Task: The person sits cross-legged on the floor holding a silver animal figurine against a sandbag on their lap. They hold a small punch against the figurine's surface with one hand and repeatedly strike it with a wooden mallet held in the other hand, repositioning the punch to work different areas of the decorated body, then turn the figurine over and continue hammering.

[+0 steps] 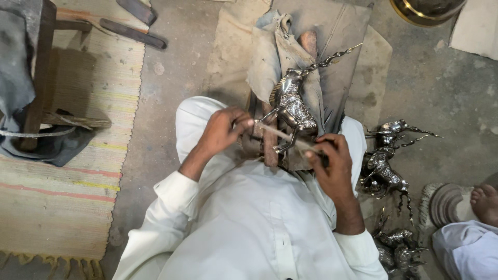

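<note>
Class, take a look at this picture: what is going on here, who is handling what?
A person in white clothes sits on the floor with a shiny metal animal figurine propped on cloth over the lap. Both hands hold a thin file-like tool laid across the figurine's legs: the left hand grips one end, the right hand the other. More metal figurines lie on the floor to the person's right, near another person's bare foot. A striped mat lies to the left.

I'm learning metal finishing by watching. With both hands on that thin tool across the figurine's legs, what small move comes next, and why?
Probably a short stroke of the thin file along the metal animal figurine: the left hand and right hand grip its two ends, and it lies against the legs.
</note>
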Motion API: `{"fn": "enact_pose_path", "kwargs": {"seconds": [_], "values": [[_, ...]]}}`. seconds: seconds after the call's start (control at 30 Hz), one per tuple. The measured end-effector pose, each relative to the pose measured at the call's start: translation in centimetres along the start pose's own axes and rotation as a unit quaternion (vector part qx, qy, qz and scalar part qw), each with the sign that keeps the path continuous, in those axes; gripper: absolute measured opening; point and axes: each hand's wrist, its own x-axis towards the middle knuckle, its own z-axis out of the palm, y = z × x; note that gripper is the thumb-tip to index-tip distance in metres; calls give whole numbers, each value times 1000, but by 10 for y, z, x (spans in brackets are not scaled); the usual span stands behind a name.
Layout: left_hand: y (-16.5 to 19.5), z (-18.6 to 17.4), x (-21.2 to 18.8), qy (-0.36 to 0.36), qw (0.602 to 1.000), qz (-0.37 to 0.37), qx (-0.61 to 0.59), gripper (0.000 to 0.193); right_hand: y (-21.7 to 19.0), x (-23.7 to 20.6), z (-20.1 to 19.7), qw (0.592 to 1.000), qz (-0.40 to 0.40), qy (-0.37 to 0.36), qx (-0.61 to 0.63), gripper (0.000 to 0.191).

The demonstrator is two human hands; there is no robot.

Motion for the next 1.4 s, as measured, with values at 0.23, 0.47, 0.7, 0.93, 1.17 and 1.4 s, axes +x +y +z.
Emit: {"fn": "enact_pose_path", "kwargs": {"seconds": [0.23,0.47,0.7,0.93,1.17,1.4], "values": [[6,9,17,70,988,-8,-139,32,23,17,18,986,124,84,74,28],[8,19,-14,103,982,138,78,17,27,16,22,981,110,97,130,26],[1,27,-20,134,975,160,70,20,24,12,23,982,118,90,119,24],[8,20,-12,140,990,13,1,21,27,5,20,989,80,69,108,22],[30,10,-5,76,989,-125,-3,28,30,11,12,988,66,44,132,24],[34,-5,-8,76,994,-48,-62,29,57,-3,-15,978,84,102,164,19]]}}
